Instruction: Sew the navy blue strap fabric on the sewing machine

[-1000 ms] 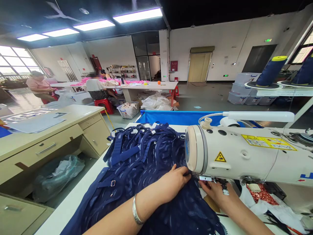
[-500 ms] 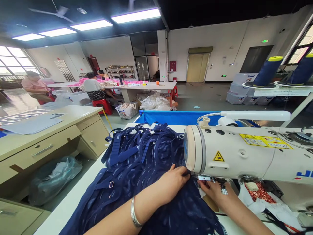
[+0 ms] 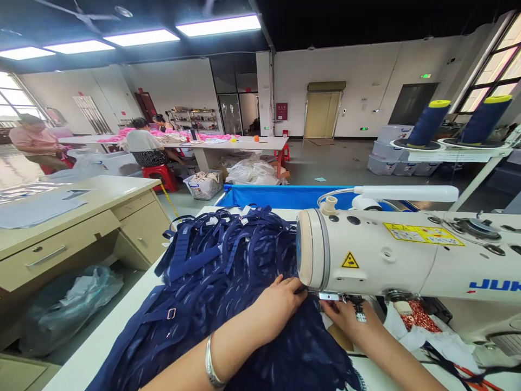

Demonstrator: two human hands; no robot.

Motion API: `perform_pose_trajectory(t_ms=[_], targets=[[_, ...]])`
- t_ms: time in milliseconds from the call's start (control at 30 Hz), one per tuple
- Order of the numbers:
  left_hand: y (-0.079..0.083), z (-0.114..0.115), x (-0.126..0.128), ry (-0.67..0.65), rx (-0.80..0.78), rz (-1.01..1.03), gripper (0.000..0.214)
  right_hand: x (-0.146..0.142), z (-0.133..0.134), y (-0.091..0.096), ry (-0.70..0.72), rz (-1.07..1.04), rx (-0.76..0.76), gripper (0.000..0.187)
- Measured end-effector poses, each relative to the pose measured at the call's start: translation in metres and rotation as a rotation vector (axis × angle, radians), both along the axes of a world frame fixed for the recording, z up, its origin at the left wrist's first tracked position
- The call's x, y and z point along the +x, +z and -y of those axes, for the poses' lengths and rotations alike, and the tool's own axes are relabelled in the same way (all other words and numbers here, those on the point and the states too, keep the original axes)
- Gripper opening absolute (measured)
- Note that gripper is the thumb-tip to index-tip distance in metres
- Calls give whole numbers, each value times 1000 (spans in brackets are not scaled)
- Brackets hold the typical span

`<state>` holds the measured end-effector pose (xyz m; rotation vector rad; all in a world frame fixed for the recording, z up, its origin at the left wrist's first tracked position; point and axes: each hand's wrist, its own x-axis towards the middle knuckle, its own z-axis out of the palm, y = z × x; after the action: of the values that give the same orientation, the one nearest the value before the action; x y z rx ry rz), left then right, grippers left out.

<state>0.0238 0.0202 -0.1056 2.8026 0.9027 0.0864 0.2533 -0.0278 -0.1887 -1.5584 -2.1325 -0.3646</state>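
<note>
A heap of navy blue strappy fabric (image 3: pixel 228 271) covers the white table (image 3: pixel 97 347) in front of me. My left hand (image 3: pixel 277 307), a silver bangle on its wrist, presses flat on the fabric just left of the needle area. My right hand (image 3: pixel 350 320) pinches the fabric under the head of the white sewing machine (image 3: pixel 386 258), beside the presser foot (image 3: pixel 358 309). The fingertips of both hands are partly hidden by the machine head.
A beige desk with drawers (image 3: pixel 69 228) stands to the left, a plastic bag (image 3: pixel 65 304) beneath it. A blue bin (image 3: pixel 280 196) sits behind the table. Two navy thread cones (image 3: pixel 425 122) stand at right. Other people (image 3: pixel 142 146) work at a far table.
The view has shifted slightly to the right, so everything sits a little further left in the picture. Both hands stay at the needle area on the fabric.
</note>
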Motion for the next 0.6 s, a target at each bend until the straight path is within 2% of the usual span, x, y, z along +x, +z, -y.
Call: perform_pose_trajectory(t_ms=[300, 400, 600], targets=[[8, 2, -1, 10, -18, 0, 35, 0, 2, 1, 14, 8, 12, 13], [4, 1, -2, -4, -5, 11, 37, 0, 2, 2, 57, 32, 10, 16], [-7, -3, -4, -18, -14, 47, 38, -1, 1, 5, 9, -5, -17, 14]])
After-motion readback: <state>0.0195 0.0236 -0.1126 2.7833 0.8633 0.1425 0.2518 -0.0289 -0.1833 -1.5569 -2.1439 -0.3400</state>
